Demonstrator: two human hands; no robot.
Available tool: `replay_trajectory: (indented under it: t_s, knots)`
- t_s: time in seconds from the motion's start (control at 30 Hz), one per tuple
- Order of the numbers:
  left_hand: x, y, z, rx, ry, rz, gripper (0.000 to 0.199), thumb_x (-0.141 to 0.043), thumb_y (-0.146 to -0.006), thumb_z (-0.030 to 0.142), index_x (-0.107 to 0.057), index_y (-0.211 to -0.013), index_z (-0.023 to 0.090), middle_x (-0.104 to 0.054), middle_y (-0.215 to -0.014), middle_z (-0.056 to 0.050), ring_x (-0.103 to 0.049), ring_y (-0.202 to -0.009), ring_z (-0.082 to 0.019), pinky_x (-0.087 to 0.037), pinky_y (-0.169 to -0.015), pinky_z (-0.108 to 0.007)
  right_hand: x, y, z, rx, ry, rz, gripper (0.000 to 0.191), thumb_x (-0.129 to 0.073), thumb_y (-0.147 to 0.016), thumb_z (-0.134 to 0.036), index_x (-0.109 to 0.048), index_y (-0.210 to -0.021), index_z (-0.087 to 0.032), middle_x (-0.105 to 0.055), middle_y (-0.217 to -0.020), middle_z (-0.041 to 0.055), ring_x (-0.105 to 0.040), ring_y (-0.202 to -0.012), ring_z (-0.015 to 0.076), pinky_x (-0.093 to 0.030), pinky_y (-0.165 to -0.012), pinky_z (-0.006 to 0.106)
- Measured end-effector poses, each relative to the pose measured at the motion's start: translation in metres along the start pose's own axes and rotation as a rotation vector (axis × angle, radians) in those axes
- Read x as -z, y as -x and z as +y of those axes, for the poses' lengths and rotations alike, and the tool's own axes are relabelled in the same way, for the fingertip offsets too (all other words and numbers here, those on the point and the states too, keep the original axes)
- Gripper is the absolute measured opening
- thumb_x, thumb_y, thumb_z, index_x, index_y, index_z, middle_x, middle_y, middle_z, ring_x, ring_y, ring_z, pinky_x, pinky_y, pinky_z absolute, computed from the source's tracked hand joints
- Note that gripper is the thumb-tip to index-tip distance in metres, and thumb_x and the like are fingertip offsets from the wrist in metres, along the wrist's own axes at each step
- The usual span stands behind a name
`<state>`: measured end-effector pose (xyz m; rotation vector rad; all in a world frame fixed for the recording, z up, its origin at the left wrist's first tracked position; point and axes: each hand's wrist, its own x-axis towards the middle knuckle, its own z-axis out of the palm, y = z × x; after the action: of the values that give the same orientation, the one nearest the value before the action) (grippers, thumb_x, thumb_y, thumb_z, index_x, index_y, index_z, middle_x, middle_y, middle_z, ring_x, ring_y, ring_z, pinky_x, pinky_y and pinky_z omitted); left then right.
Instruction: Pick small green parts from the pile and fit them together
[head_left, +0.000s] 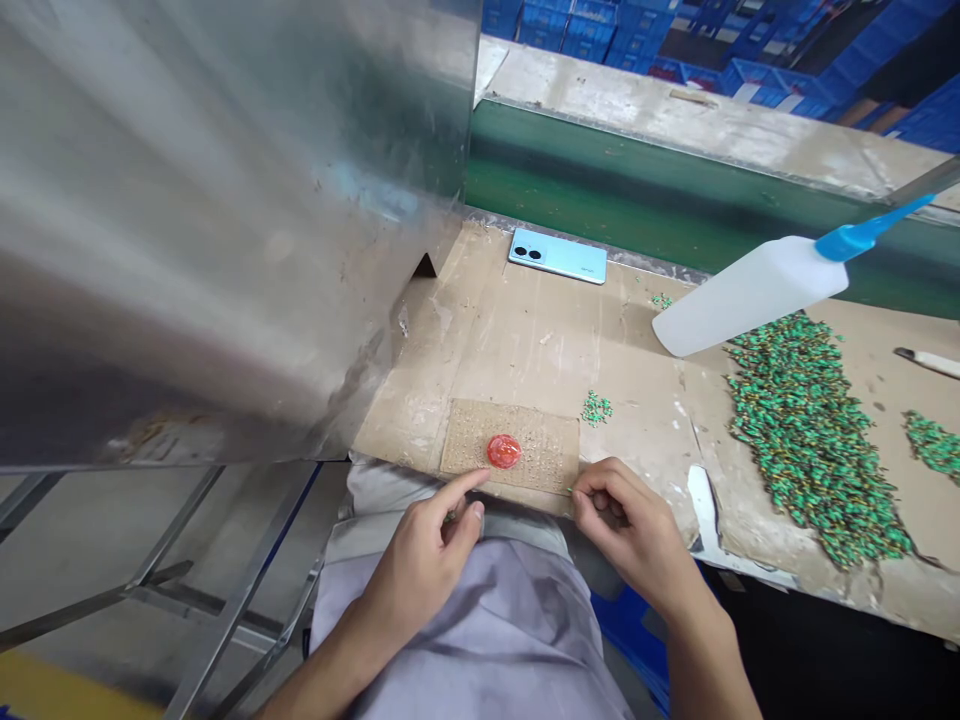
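Observation:
A brown textured board (pixel 540 446) lies at the table's front edge, with a round red glossy piece (pixel 503 451) on it. Just below the board, my left hand (pixel 429 545) has its index finger and thumb apart; a small greenish bit shows near its curled fingers, too small to make out. At the board's right corner, my right hand (pixel 626 520) is pinched on a tiny green piece (pixel 571 491). Above that hand lies a small cluster of green pieces (pixel 597 409).
A large pile of green pieces (pixel 814 440) spreads at the right, beside a tilted white bottle (pixel 754 293) with a blue nozzle. A light blue phone (pixel 558 256) lies at the back. A metal panel (pixel 247 220) fills the left. Blue crates (pixel 589 28) stand beyond the green belt (pixel 585 178).

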<state>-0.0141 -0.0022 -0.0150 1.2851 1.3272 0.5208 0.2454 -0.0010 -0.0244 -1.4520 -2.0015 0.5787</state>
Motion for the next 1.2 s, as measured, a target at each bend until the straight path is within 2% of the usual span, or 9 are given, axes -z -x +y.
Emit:
replay_trajectory:
  t_s: [0.57, 0.7, 0.8, 0.9, 0.97, 1.07, 1.13, 1.2]
  knots:
    - [-0.001, -0.002, -0.002, 0.014, 0.03, 0.006, 0.044, -0.049, -0.103, 0.039, -0.069, -0.132, 0.013, -0.051, -0.073, 0.002, -0.046, -0.066, -0.017, -0.039, -0.066, -0.03, -0.001, 0.002, 0.0, -0.013, -0.036, -0.05, 0.013, -0.058, -0.101, -0.014, -0.061, -0.091, -0.022, -0.06, -0.085, 0.0015, -0.058, -0.071, 0.0145, -0.048, -0.063, 0.027]
    - [0.0, 0.001, -0.004, -0.022, 0.058, 0.006, 0.035, -0.052, -0.103, 0.034, -0.065, -0.131, 0.017, -0.043, -0.075, 0.005, -0.043, -0.066, -0.016, -0.038, -0.066, -0.029, 0.002, 0.003, 0.0, -0.014, -0.047, 0.002, 0.014, -0.06, -0.1, -0.013, -0.06, -0.091, -0.023, -0.059, -0.085, 0.0006, -0.056, -0.069, 0.0137, -0.045, -0.06, 0.026]
    - [0.0, 0.009, -0.006, -0.069, 0.182, -0.034, 0.028, -0.054, -0.104, 0.028, -0.059, -0.131, 0.021, -0.043, -0.083, 0.004, -0.044, -0.07, -0.014, -0.039, -0.066, -0.027, 0.006, 0.004, -0.002, -0.018, -0.068, 0.074, 0.013, -0.059, -0.102, -0.014, -0.06, -0.093, -0.023, -0.059, -0.087, 0.0008, -0.054, -0.071, 0.0136, -0.044, -0.06, 0.026]
    - [-0.001, 0.015, -0.008, -0.105, 0.434, -0.143, 0.024, -0.047, -0.11, 0.029, -0.057, -0.132, 0.022, -0.054, -0.094, 0.001, -0.05, -0.071, -0.011, -0.042, -0.065, -0.024, 0.004, 0.006, -0.013, -0.039, -0.111, 0.143, 0.013, -0.058, -0.104, -0.014, -0.059, -0.095, -0.024, -0.058, -0.087, 0.0008, -0.053, -0.073, 0.0139, -0.043, -0.061, 0.026]
    - [-0.003, 0.015, -0.008, -0.142, 0.61, -0.201, 0.025, -0.043, -0.113, 0.032, -0.055, -0.134, 0.022, -0.063, -0.104, -0.003, -0.061, -0.073, -0.01, -0.044, -0.061, -0.022, -0.001, 0.008, -0.026, -0.067, -0.215, 0.185, 0.013, -0.057, -0.105, -0.014, -0.06, -0.096, -0.024, -0.057, -0.087, 0.0008, -0.054, -0.075, 0.0146, -0.044, -0.062, 0.026]
    - [-0.006, 0.013, -0.007, -0.207, 0.792, -0.263, 0.016, -0.048, -0.114, 0.031, -0.053, -0.127, 0.023, -0.071, -0.129, -0.013, -0.078, -0.088, -0.016, -0.051, -0.062, -0.021, -0.013, 0.012, -0.049, -0.083, -0.441, 0.251, 0.014, -0.057, -0.105, -0.013, -0.063, -0.099, -0.024, -0.057, -0.086, 0.0011, -0.056, -0.08, 0.0156, -0.046, -0.064, 0.025]
    - [-0.006, 0.014, -0.004, -0.22, 0.854, -0.288, 0.008, -0.051, -0.113, 0.028, -0.055, -0.118, 0.022, -0.07, -0.14, -0.016, -0.08, -0.102, -0.021, -0.056, -0.069, -0.022, -0.02, 0.014, -0.062, -0.078, -0.541, 0.278, 0.015, -0.058, -0.104, -0.011, -0.065, -0.1, -0.024, -0.058, -0.086, 0.0015, -0.057, -0.081, 0.0157, -0.048, -0.067, 0.025]
    - [-0.005, 0.015, -0.001, -0.217, 0.863, -0.272, 0.009, -0.053, -0.113, 0.027, -0.06, -0.112, 0.021, -0.071, -0.142, -0.015, -0.08, -0.11, -0.022, -0.059, -0.076, -0.024, -0.026, 0.015, -0.071, -0.07, -0.601, 0.3, 0.015, -0.059, -0.103, -0.01, -0.066, -0.1, -0.023, -0.059, -0.086, 0.0017, -0.058, -0.082, 0.0158, -0.049, -0.069, 0.025]
